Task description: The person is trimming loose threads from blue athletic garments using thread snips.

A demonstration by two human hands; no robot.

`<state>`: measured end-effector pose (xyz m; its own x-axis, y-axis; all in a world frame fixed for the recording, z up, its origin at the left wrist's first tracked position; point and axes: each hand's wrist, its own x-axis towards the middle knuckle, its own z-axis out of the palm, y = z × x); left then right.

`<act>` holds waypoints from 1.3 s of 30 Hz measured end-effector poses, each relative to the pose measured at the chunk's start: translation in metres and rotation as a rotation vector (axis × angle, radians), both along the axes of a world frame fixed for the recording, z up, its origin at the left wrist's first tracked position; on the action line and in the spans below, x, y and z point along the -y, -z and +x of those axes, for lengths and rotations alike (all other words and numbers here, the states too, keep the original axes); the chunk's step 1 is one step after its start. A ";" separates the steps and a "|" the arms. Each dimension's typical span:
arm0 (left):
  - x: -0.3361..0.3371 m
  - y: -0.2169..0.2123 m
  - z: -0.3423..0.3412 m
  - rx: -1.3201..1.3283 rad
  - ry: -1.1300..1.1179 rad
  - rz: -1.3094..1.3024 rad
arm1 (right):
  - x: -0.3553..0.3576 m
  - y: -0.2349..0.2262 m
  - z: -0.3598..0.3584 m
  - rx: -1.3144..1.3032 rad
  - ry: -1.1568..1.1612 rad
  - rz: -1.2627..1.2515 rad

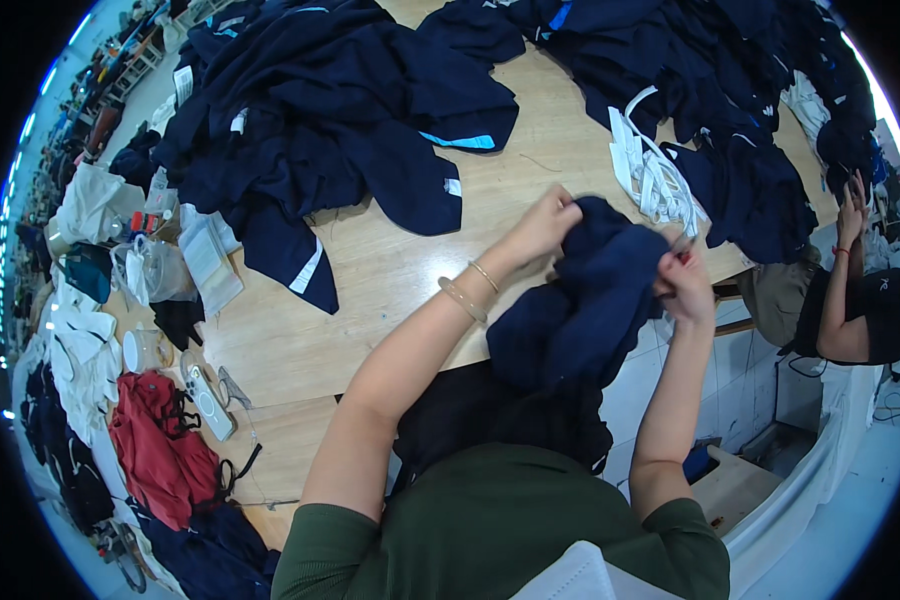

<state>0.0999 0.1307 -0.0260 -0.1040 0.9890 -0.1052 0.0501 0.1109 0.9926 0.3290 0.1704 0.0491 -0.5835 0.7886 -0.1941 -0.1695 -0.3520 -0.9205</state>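
Over the near edge of the wooden table (400,290), a dark navy fabric garment (585,310) hangs bunched between my hands, its lower part reaching my lap. With fingers pinched, my left hand (548,224) grips its upper left edge. My right hand (686,288) is closed at the garment's right edge. Something small and dark shows by the right fingertips, too blurred to name. Just beyond the right hand lies a tangle of white fabric strips (655,180). What kind of garment it is cannot be made out.
Large heaps of navy garments (300,110) cover the table's far side, with more navy cloth (760,190) at the right. At left are a red bag (160,450), a phone (208,405), a clear jar (148,350) and plastic bags. Another person (860,300) works at far right.
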 end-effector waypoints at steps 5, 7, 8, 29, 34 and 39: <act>0.016 -0.106 -0.095 0.253 -0.519 0.436 | -0.013 -0.048 -0.007 -0.387 -0.021 0.284; 0.040 -0.168 -0.121 0.203 -0.465 0.582 | -0.019 -0.047 0.007 -0.475 -0.042 0.333; 0.061 -0.192 -0.137 0.112 -0.392 0.615 | -0.014 -0.051 -0.003 -0.544 -0.042 0.372; 0.090 -0.047 -0.060 -1.050 0.061 0.296 | -0.030 -0.039 -0.085 0.361 -0.167 0.676; 0.087 -0.032 -0.057 -1.441 0.000 0.275 | -0.022 -0.015 -0.108 0.358 -0.306 0.590; 0.082 -0.072 -0.102 -0.851 0.107 0.267 | -0.007 -0.014 -0.122 0.408 -0.437 0.672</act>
<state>-0.0018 0.0484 0.0462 0.0520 0.9783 0.2006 0.7772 -0.1658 0.6070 0.2071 0.1773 0.0635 -0.8447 0.5344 -0.0297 0.2387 0.3264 -0.9146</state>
